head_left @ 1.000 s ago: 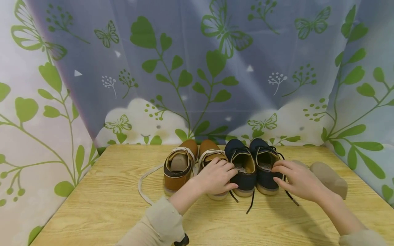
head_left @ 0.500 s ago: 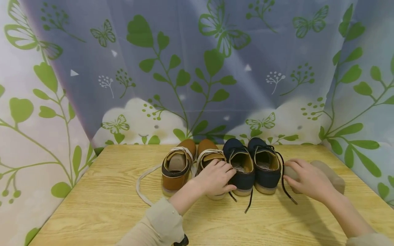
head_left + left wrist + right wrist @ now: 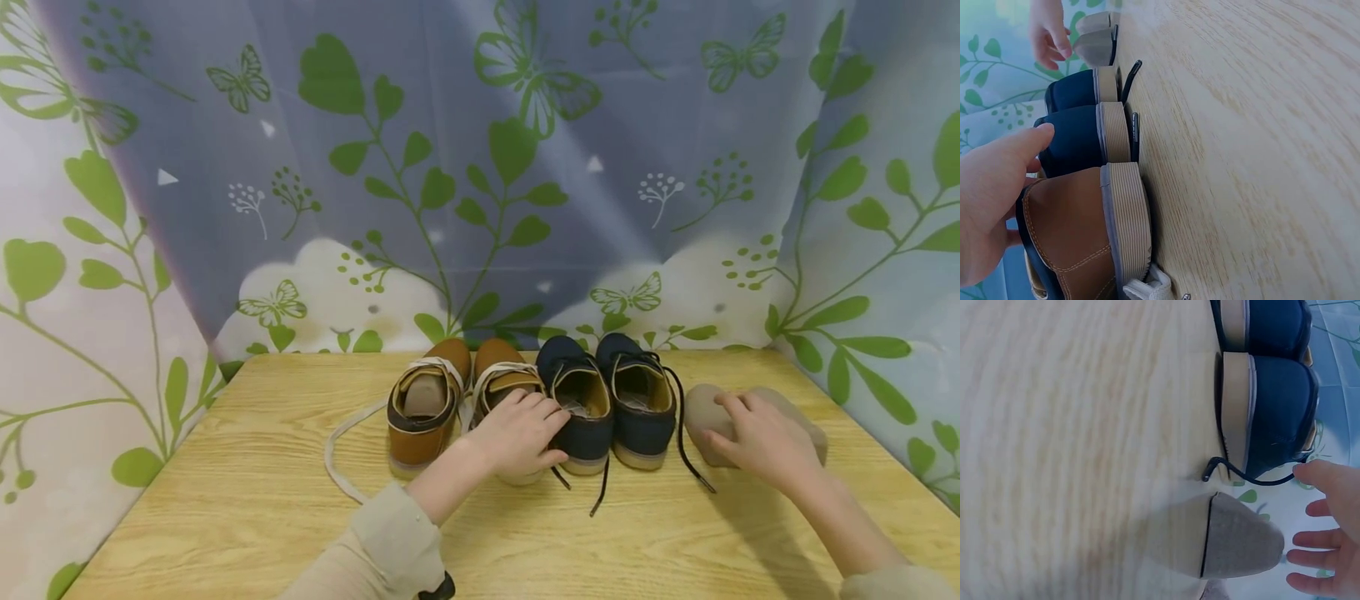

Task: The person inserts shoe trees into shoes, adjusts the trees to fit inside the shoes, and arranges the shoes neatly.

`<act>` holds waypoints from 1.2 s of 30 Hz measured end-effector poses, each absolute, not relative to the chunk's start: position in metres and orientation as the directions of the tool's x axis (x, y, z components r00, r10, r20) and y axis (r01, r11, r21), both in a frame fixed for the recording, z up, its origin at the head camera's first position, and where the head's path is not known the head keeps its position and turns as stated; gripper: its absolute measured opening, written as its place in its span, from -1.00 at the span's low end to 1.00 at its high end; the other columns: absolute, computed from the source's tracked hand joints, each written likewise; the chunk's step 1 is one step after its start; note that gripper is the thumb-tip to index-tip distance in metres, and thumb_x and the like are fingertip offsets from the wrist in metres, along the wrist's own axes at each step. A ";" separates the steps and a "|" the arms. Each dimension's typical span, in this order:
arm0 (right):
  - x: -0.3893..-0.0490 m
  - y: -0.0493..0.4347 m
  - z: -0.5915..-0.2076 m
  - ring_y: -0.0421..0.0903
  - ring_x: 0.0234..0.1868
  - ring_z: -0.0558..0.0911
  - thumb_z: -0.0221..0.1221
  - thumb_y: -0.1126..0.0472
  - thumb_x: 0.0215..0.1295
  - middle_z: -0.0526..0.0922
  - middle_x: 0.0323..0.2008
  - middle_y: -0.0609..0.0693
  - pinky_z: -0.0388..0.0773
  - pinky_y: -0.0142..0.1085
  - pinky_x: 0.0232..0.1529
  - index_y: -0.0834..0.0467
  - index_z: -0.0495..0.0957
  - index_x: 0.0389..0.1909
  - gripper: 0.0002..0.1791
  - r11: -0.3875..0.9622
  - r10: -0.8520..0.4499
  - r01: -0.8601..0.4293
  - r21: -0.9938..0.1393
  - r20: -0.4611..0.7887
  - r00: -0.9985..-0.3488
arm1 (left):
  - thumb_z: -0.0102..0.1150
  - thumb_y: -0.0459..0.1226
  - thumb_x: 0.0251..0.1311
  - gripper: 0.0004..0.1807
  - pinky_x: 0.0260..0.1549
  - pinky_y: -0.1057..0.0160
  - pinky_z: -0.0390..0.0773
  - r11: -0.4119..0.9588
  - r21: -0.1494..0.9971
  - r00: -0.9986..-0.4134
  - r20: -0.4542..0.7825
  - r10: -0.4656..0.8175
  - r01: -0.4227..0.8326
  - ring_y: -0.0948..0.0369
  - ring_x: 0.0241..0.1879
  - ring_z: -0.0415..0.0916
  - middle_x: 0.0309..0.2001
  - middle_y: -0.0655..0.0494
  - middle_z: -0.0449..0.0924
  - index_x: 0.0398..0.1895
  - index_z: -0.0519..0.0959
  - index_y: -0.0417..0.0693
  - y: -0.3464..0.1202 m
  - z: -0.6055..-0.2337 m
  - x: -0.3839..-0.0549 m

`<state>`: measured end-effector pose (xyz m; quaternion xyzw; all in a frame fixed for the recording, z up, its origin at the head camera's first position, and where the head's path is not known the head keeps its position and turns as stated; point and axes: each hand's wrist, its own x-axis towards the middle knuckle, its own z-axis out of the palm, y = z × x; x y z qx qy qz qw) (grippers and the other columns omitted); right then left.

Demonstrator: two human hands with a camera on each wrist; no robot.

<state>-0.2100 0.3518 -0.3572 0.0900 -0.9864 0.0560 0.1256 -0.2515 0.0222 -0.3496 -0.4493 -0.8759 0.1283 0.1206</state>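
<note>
Two brown shoes with cream laces stand side by side, the left one (image 3: 420,442) holding a beige insert and the right one (image 3: 493,354) partly covered. Beside them are two navy shoes, left (image 3: 588,442) and right (image 3: 640,437). My left hand (image 3: 517,433) lies over the right brown shoe's opening, fingers relaxed, its thumb at the left navy shoe's heel. Two beige rounded blocks, near (image 3: 702,406) and far (image 3: 798,408), lie to the right. Over them hovers my right hand (image 3: 772,442), fingers spread and apart from the near block in the right wrist view.
The shoes stand on a wood-grain table (image 3: 247,500) close to its back edge. A patterned cloth (image 3: 405,183) hangs behind and along both sides. A cream lace (image 3: 333,454) trails left of the brown shoes, and black laces (image 3: 686,442) hang beside the navy ones.
My right hand has moved right, from the right navy shoe's opening to over the beige blocks. My left hand stays at the same shoes. The view has shifted slightly right.
</note>
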 end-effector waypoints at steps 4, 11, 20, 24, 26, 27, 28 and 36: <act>-0.210 0.353 -0.361 0.31 -0.25 0.51 0.23 0.01 0.14 0.44 -0.11 0.45 0.46 -0.01 -0.51 0.40 0.36 0.09 -0.35 0.983 -0.101 -0.134 -0.129 0.237 -0.966 | -0.14 0.15 0.29 -0.40 0.14 0.17 0.24 0.560 -0.335 -0.562 0.103 0.821 0.758 0.19 0.18 0.28 0.18 0.17 0.36 0.29 0.32 0.06 0.022 -0.350 -0.252; -0.210 0.355 -0.367 0.44 -0.19 0.46 0.24 0.02 0.13 0.37 -0.08 0.57 0.46 0.12 -0.47 0.47 0.32 0.11 -0.30 0.980 -0.026 -0.070 -0.184 0.230 -0.973 | -0.15 0.14 0.30 -0.40 0.15 0.17 0.23 0.562 -0.334 -0.569 0.087 0.818 0.757 0.20 0.19 0.27 0.20 0.18 0.35 0.30 0.31 0.07 0.022 -0.348 -0.253; -0.207 0.355 -0.375 0.40 -0.44 0.48 0.26 0.04 0.11 0.36 -0.31 0.54 0.43 0.04 -0.63 0.52 0.26 -0.06 -0.33 0.976 0.053 0.008 -0.216 0.202 -0.978 | -0.14 0.13 0.30 -0.40 0.15 0.15 0.23 0.561 -0.316 -0.563 0.094 0.821 0.765 0.18 0.19 0.27 0.20 0.15 0.34 0.31 0.30 0.06 0.022 -0.350 -0.252; -0.206 0.354 -0.380 0.32 -0.54 0.47 0.25 0.01 0.11 0.34 -0.48 0.41 0.39 0.00 -0.69 0.44 0.22 -0.29 -0.42 0.974 0.076 0.032 -0.222 0.193 -0.978 | -0.13 0.12 0.30 -0.41 0.16 0.16 0.22 0.571 -0.292 -0.573 0.089 0.815 0.767 0.18 0.19 0.27 0.20 0.15 0.33 0.31 0.29 0.06 0.022 -0.350 -0.251; -0.207 0.353 -0.382 0.32 -0.55 0.47 0.25 0.00 0.12 0.33 -0.51 0.38 0.38 0.00 -0.69 0.42 0.19 -0.32 -0.42 0.973 0.087 0.044 -0.228 0.182 -0.979 | -0.12 0.12 0.30 -0.41 0.16 0.16 0.22 0.575 -0.284 -0.577 0.086 0.812 0.767 0.18 0.19 0.27 0.20 0.15 0.33 0.30 0.29 0.06 0.022 -0.350 -0.251; -0.207 0.353 -0.382 0.32 -0.56 0.48 0.24 0.00 0.12 0.33 -0.51 0.38 0.38 0.00 -0.69 0.42 0.18 -0.32 -0.41 0.972 0.089 0.047 -0.230 0.177 -0.980 | -0.12 0.12 0.30 -0.41 0.16 0.15 0.22 0.576 -0.284 -0.578 0.085 0.811 0.766 0.18 0.19 0.27 0.20 0.15 0.33 0.30 0.29 0.06 0.022 -0.350 -0.250; -0.208 0.353 -0.383 0.32 -0.56 0.48 0.24 0.01 0.12 0.33 -0.52 0.38 0.38 0.01 -0.69 0.43 0.18 -0.32 -0.41 0.972 0.091 0.050 -0.231 0.173 -0.981 | -0.12 0.12 0.30 -0.41 0.16 0.15 0.22 0.576 -0.286 -0.579 0.085 0.811 0.765 0.18 0.19 0.27 0.20 0.15 0.33 0.30 0.29 0.06 0.022 -0.350 -0.250; -0.210 0.353 -0.382 0.28 -0.58 0.49 0.26 0.03 0.11 0.36 -0.57 0.32 0.38 -0.02 -0.68 0.42 0.17 -0.32 -0.42 0.973 0.081 0.045 -0.226 0.150 -0.985 | -0.11 0.12 0.29 -0.41 0.16 0.15 0.22 0.578 -0.294 -0.582 0.084 0.809 0.761 0.17 0.19 0.27 0.20 0.15 0.33 0.30 0.29 0.07 0.022 -0.350 -0.251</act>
